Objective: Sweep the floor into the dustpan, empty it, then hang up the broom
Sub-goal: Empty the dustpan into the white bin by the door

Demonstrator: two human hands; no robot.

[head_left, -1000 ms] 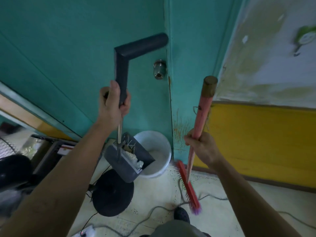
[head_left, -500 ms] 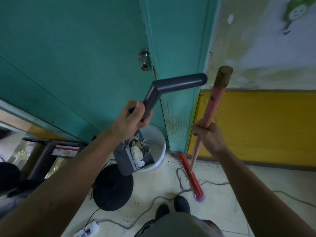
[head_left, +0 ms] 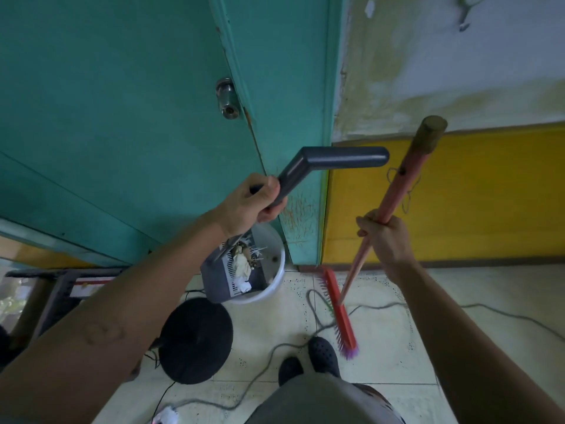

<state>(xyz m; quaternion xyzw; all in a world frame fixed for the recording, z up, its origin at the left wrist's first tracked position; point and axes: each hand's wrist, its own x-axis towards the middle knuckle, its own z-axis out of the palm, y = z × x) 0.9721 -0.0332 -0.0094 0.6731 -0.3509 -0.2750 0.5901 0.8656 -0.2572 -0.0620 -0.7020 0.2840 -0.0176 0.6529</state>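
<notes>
Two fists clenched: left hand [head_left: 251,206] wraps the dustpan [head_left: 217,284] handle over the bucket [head_left: 276,281], right hand [head_left: 385,237] the broom [head_left: 401,182]; steeper tilt should empty it.

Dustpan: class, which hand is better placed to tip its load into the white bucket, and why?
Left. The left hand grips the dustpan by its handle, and its pan hangs over the white bucket with litter inside. The right hand is occupied gripping the broom, off to the bucket's side.
</notes>
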